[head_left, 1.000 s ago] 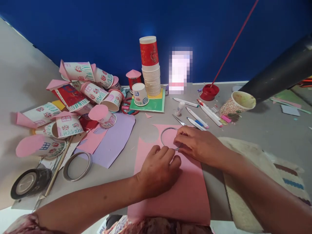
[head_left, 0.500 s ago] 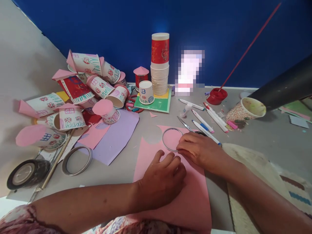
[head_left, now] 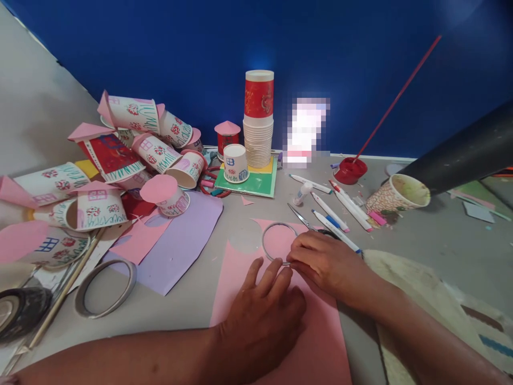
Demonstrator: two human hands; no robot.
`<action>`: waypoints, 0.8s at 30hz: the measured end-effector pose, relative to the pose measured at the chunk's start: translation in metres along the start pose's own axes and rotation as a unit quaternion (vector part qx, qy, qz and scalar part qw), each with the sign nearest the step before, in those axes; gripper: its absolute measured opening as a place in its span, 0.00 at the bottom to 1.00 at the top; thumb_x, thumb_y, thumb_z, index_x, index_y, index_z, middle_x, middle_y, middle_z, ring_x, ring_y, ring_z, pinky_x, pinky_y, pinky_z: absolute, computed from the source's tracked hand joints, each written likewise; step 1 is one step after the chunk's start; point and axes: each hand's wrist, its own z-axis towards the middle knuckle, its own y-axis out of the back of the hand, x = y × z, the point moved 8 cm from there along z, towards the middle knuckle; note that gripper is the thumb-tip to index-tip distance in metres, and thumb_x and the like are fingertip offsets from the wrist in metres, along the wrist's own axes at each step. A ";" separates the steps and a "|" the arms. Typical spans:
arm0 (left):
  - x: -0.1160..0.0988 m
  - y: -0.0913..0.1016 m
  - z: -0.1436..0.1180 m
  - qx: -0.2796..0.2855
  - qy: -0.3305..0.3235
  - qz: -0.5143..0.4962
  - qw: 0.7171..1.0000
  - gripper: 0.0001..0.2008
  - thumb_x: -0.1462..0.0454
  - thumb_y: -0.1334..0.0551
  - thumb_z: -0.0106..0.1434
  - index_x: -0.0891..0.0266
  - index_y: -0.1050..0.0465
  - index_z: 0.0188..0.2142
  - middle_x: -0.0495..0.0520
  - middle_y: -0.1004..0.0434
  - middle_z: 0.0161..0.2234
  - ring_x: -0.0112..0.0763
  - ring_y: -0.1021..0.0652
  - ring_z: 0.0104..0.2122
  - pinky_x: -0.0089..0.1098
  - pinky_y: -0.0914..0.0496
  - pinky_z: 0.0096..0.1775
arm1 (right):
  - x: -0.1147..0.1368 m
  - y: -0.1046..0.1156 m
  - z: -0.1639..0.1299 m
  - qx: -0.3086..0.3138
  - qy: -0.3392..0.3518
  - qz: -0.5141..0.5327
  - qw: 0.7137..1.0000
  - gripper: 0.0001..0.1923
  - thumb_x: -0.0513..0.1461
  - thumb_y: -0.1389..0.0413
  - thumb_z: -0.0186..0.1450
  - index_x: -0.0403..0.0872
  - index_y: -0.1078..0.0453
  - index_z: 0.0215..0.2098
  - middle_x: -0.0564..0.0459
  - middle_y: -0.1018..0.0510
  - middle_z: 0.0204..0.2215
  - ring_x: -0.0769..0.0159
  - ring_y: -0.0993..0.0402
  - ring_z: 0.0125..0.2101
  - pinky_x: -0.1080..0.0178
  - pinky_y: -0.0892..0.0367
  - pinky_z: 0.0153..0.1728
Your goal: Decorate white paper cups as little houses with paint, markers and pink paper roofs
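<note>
Pink paper (head_left: 323,337) lies on the tabletop (head_left: 172,307), the ring (head_left: 263,243) flat near its far edge, beside a rounded notch (head_left: 244,239), perhaps to save material. We see the left hand (head_left: 266,315), its grip loosely spread over the paper, apparently holding nothing, likely steadying it. The right hand (head_left: 326,259) bunches at the ring's lower right rim; we cannot tell what its grip pinches.

The bare left hand (head_left: 262,315) has a broad back, rounded knuckles and slender, tapering fingers; the uncovered left forearm (head_left: 176,350) carries one small, round mole (head_left: 155,368). The right hand (head_left: 320,256) and the right forearm (head_left: 425,326) are likewise bare. Toward the flat grey tabletop's (head_left: 172,313) near left corner, a sliver of muted pink cloth sleeve (head_left: 8,380) shows, its pattern cut off.
</note>
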 end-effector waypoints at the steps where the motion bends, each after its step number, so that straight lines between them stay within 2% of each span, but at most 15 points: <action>1: 0.000 0.000 0.000 -0.001 0.002 -0.002 1.000 0.09 0.57 0.40 0.71 0.59 0.27 0.44 0.63 0.27 0.57 0.55 0.31 0.64 0.58 0.38 0.64 | 0.000 0.000 0.000 0.000 -0.001 0.000 1.000 0.09 0.32 0.43 0.71 0.47 0.24 0.34 0.50 0.20 0.36 0.61 0.24 0.39 0.60 0.31 0.40; 5: 0.002 -0.003 -0.001 -0.002 0.010 -0.012 1.000 0.09 0.57 0.36 0.68 0.58 0.26 0.44 0.63 0.28 0.59 0.58 0.33 0.66 0.58 0.37 0.64 | -0.002 -0.001 0.000 0.002 0.000 0.003 1.000 0.09 0.31 0.44 0.71 0.47 0.23 0.36 0.50 0.20 0.38 0.61 0.24 0.40 0.60 0.31 0.41; 17: 0.003 -0.004 0.001 0.010 0.013 -0.018 1.000 0.09 0.56 0.37 0.69 0.58 0.27 0.42 0.64 0.29 0.60 0.62 0.36 0.68 0.59 0.36 0.62 | -0.005 0.000 0.001 -0.014 -0.006 0.008 1.000 0.10 0.32 0.45 0.72 0.47 0.23 0.36 0.49 0.19 0.38 0.60 0.24 0.39 0.58 0.30 0.40; 24: 0.000 -0.005 -0.001 0.002 0.004 -0.005 1.000 0.08 0.58 0.41 0.72 0.59 0.29 0.43 0.65 0.29 0.59 0.55 0.36 0.68 0.58 0.43 0.65 | -0.005 0.001 0.001 -0.012 -0.008 0.002 1.000 0.09 0.32 0.44 0.72 0.46 0.23 0.36 0.49 0.19 0.38 0.59 0.24 0.39 0.58 0.30 0.41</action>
